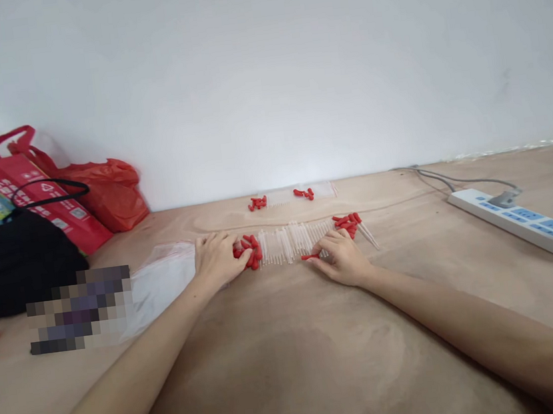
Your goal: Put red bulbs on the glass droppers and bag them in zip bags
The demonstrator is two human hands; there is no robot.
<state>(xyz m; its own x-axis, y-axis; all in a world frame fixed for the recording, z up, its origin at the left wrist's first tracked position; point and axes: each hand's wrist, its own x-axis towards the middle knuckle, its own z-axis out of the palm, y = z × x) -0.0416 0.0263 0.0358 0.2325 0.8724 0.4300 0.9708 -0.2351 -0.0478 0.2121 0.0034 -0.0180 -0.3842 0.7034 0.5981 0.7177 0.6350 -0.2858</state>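
Many thin clear sticks [288,242] lie side by side in a row on the wooden table [274,355], with red tips at both ends. My left hand [218,260] rests at the row's left end, fingers apart, touching the cluster of red tips [255,253]. My right hand [340,256] is near the right end, just in front of the right red tips [347,220]. Its thumb and fingers are closed on a red piece [309,256], which points left, below the sticks.
Behind the row lie a small clear bag [322,190] and more red-tipped sticks [257,203]. A clear plastic bag [160,292] is left of my left hand. Red bags [103,191] and a black bag [25,258] stand far left. A power strip [520,221] with cables lies right.
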